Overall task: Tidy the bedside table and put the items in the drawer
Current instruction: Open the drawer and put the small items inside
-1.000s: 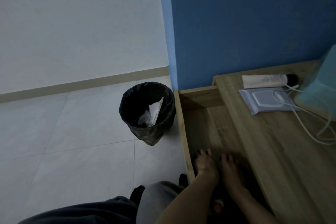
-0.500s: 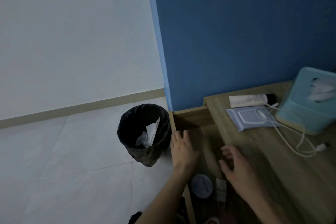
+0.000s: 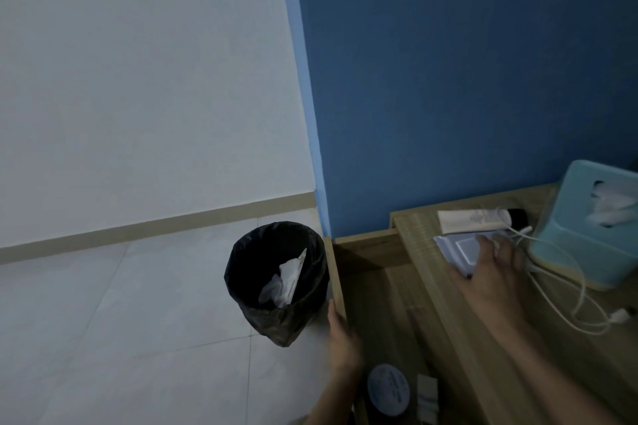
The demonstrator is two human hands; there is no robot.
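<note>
Right hand (image 3: 497, 272) is now reaching for the wipes pack (image 3: 455, 252).
It has left the drawer (image 3: 376, 290); grip is spread over the pack near the surface's back edge, left hand (image 3: 340, 338) holding the drawer side.

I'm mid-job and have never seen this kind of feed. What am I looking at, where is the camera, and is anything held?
There is no machine: a person works bare-handed, and the one camera sits on their head, looking forward and down. The wooden bedside table stands against a blue wall, its drawer pulled open. The left hand rests on the drawer's outer side wall. The right hand reaches over a flat wipes pack; it is blurred, so a grip cannot be confirmed. Also on top: a white tube, a white cable and a teal tissue box. In the drawer lie a round tin and a small white item. A black bin stands on the floor.
</note>
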